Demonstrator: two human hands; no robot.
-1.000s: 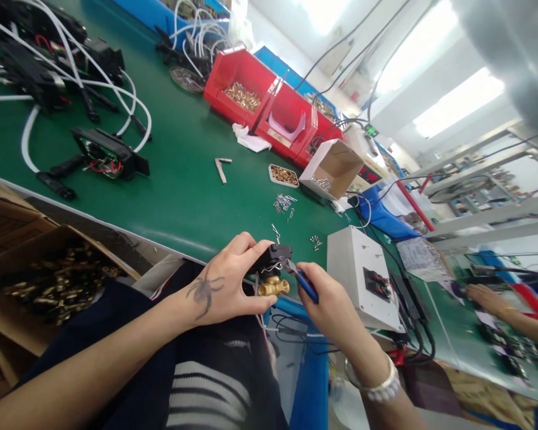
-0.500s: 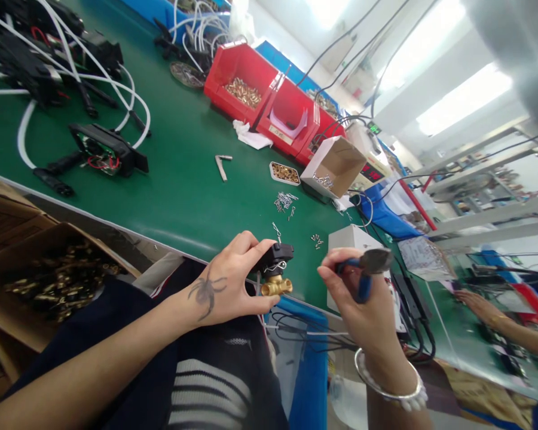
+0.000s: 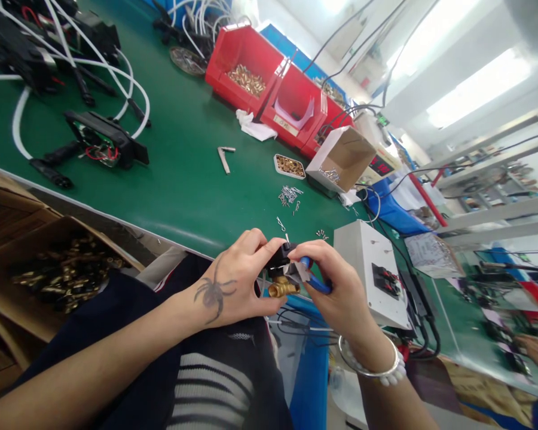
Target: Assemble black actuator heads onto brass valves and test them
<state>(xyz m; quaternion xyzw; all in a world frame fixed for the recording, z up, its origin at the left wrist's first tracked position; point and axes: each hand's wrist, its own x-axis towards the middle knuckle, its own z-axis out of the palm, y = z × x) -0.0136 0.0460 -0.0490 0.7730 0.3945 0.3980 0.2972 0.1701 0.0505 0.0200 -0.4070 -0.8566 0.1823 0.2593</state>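
At the near edge of the smooth green counter [image 3: 174, 185], gripping a black plastic and brass fitting [image 3: 283, 288] in the left hand [image 3: 241, 282], blue-handled metal pliers [image 3: 319, 285] in the right hand [image 3: 341, 286], nose right at it. Best brace firmly, squeeze squarely! Beyond: loose silver clips [image 3: 289, 195], then red plastic bins [image 3: 233, 48], then bright ceiling lights [image 3: 479, 89].
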